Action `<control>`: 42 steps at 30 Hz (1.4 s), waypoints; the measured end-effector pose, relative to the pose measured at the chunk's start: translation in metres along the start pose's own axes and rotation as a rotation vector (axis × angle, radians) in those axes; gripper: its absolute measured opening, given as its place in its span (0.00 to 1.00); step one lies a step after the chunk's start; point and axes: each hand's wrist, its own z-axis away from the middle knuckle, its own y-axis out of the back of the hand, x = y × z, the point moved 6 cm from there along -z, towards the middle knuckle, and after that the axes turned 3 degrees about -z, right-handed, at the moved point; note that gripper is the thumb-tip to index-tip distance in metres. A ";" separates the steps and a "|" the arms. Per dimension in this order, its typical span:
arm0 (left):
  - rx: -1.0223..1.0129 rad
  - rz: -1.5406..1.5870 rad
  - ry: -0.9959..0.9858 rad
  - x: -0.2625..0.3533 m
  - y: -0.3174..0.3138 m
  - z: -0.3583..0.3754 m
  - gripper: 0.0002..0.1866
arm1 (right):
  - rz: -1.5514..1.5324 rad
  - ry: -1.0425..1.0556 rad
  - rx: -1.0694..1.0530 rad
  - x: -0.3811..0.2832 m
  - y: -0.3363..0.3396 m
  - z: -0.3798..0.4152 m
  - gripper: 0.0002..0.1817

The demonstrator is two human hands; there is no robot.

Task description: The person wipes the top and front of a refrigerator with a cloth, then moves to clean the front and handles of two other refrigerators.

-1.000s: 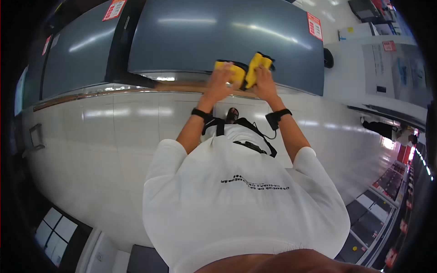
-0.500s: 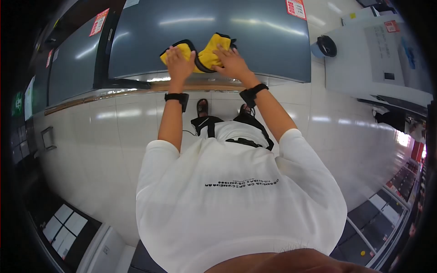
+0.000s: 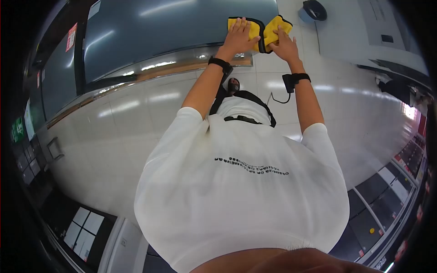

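A yellow cloth (image 3: 256,31) with black edging lies bunched at the right end of a dark grey, glossy appliance panel (image 3: 164,36). My left hand (image 3: 237,38) presses on the cloth's left half, its fingers stretched along it and the thumb towards the black edge strip. On the right half, my right hand (image 3: 286,46) grips the fabric with bent fingers and the thumb on the lower edge. The two hands are close together but apart. Whatever lies under the fingers is hidden. Each wrist wears a black band with a small box.
A blue bin (image 3: 312,12) with a black liner stands on the tiled floor (image 3: 159,113) to the right. Beyond it is a large white appliance (image 3: 350,32). Another dark panel (image 3: 59,77) continues at left. A person in dark clothing (image 3: 393,91) is far right.
Both hands and the yellow cloth have shifted right along the panel to its right end. The view has shifted too, and my body leans that way.
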 end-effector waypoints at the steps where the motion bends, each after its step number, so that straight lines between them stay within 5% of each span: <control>1: -0.012 -0.008 0.019 0.002 -0.002 -0.003 0.43 | 0.006 -0.009 0.003 0.000 0.000 -0.002 0.39; 7: 0.149 0.014 0.096 -0.050 0.022 0.015 0.39 | 0.212 0.007 0.111 -0.032 -0.020 -0.009 0.39; 11: 0.271 -0.130 0.269 -0.124 0.057 0.048 0.41 | 0.102 0.220 -0.071 -0.099 -0.033 -0.024 0.36; 15: 0.383 -0.084 0.687 -0.200 0.109 0.091 0.43 | -0.078 0.522 -0.139 -0.149 -0.037 -0.019 0.34; 18: 0.368 -0.033 0.800 -0.209 0.111 0.084 0.44 | -0.087 0.513 -0.232 -0.156 -0.043 -0.024 0.34; 26: 0.336 -0.002 0.785 -0.209 0.110 0.079 0.46 | -0.088 0.478 -0.362 -0.140 -0.044 -0.043 0.34; 42: 0.303 -0.054 0.656 -0.171 0.083 0.090 0.44 | -0.173 0.473 -0.164 -0.099 -0.047 -0.059 0.29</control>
